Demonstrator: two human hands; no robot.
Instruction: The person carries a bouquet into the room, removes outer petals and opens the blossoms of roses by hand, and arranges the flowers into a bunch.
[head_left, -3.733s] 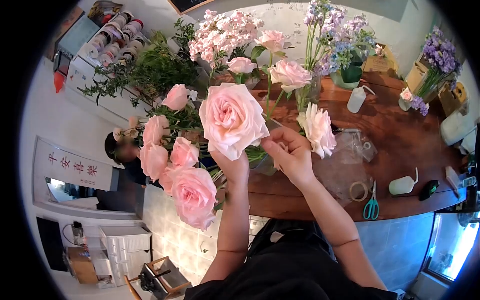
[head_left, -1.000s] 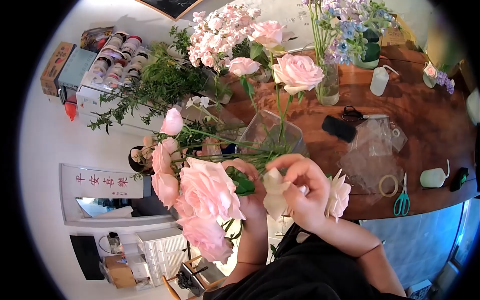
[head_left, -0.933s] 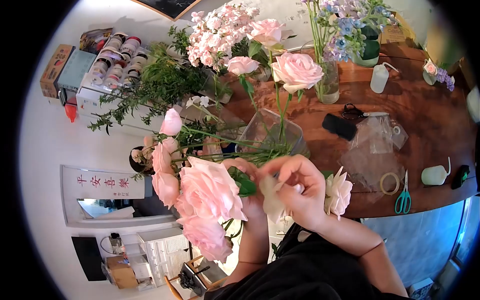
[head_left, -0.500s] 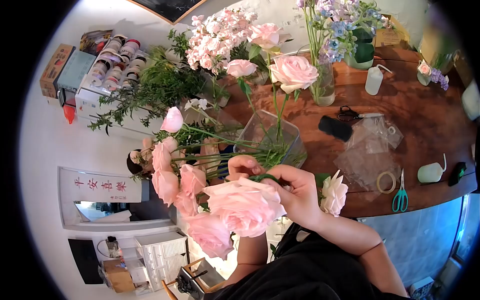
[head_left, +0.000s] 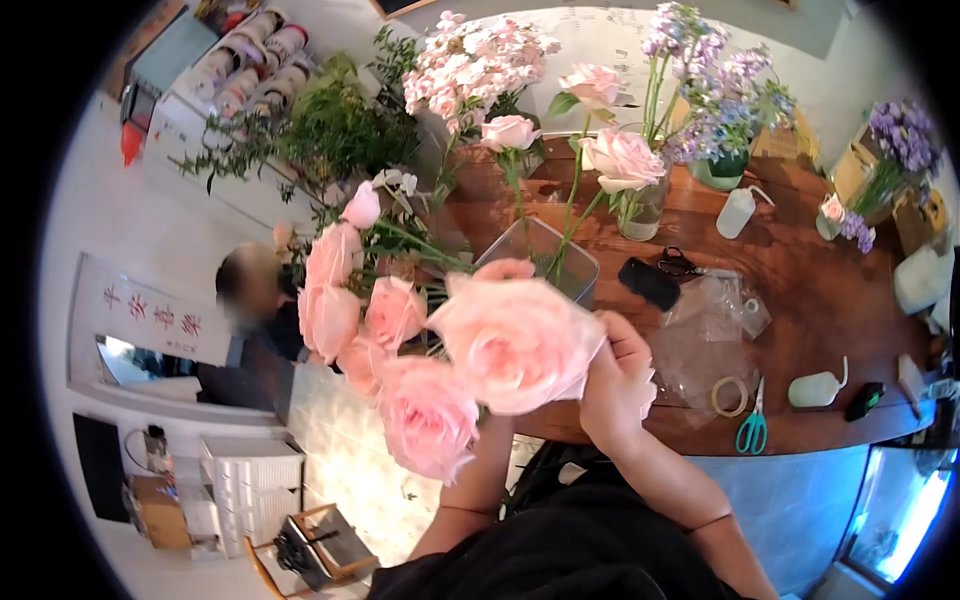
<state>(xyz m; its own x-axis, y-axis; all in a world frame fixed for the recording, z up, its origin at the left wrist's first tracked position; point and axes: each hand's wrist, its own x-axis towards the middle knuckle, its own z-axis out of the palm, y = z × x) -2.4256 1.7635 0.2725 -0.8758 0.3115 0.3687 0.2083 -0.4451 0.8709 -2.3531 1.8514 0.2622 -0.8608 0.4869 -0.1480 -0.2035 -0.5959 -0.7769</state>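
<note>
A large pink rose, slightly blurred, is held up close to the camera. My right hand is closed at its right side, fingers curled at the outer petals; the exact grip is hidden. Behind the bloom my left hand shows only a curled finger, closed around the rose bunch, with the stems covered. More pink roses fan out to the left, including a full bloom below and a pink bud above. Behind them stands a clear container with upright rose stems.
Teal scissors, a tape roll, plastic wrap and black scissors lie on the wooden table. White squeeze bottles and vases of flowers stand there too. A person is at the left.
The view has shifted, and the large rose now sits higher and nearer the camera. My right hand has moved from pinching behind the bloom to its right side. The person at left shows more.
</note>
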